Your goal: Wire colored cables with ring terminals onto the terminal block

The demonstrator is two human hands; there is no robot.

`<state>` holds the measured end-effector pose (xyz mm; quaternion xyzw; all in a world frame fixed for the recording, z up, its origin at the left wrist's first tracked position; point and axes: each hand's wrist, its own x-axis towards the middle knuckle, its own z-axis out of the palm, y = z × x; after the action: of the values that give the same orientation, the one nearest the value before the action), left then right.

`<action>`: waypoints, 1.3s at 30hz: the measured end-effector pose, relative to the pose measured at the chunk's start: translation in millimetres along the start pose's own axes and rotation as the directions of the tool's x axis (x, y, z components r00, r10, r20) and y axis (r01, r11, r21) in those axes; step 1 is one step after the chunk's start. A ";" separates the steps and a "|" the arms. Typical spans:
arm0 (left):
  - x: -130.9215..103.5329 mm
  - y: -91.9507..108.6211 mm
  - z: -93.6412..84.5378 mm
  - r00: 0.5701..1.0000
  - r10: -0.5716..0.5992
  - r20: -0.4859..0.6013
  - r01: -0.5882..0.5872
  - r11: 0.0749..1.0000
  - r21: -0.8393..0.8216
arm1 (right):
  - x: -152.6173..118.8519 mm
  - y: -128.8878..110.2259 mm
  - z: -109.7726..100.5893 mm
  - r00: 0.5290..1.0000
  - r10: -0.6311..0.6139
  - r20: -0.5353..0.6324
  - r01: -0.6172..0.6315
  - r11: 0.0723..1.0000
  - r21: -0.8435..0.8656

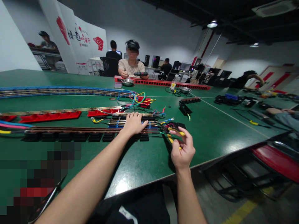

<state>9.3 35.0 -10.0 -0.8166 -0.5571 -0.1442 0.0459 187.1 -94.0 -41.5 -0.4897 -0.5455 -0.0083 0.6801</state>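
Observation:
My left hand (134,123) lies with its fingers spread on a bundle of long metal rails (114,123) with blue and black supports. To its right, my right hand (183,147) grips yellow-handled pliers (171,138), whose jaws are at the wire ends beside the rails. Left of my left hand, a ring-ended yellow wire (98,120) sticks out. Dark rails on black blocks (65,136) run off to the left, with red supports (50,116) behind them. A tangle of colored wires (137,99) lies beyond my left hand.
A green table (144,161) spans the view. Across it sits a person (132,63) near a metal bowl (127,82) and a long red strip (163,83). Farther right are a bottle (174,83), a short brown rail piece (190,100), cables and another person's arm (283,114). A red stool (275,158) stands right.

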 end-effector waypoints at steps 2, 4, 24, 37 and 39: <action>-0.3 0.2 -0.3 1.000 -0.001 0.001 0.001 1.000 0.005 | -0.2 -1.7 -0.5 0.999 -0.022 -0.047 0.023 1.000 0.020; -0.7 0.4 -0.6 1.000 -0.003 0.004 0.003 1.000 0.011 | -0.4 -3.1 -1.3 0.997 -0.037 -0.069 0.039 0.999 0.031; -0.9 0.2 0.7 1.000 0.000 -0.008 0.000 1.000 0.001 | 0.9 0.4 2.1 0.991 0.045 0.126 -0.050 0.998 0.041; -0.9 1.5 -1.3 1.000 -0.007 0.006 0.007 1.000 0.007 | 5.0 3.4 3.1 0.937 -0.163 0.309 0.215 0.966 -0.142; -1.0 1.7 -1.1 1.000 -0.005 0.002 0.005 1.000 0.014 | 5.4 3.7 3.0 0.931 -0.179 0.318 0.233 0.962 -0.140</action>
<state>10.3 33.2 -9.1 -0.8149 -0.5602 -0.1397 0.0506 189.2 -87.2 -40.2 -0.4830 -0.6888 -0.0529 0.5380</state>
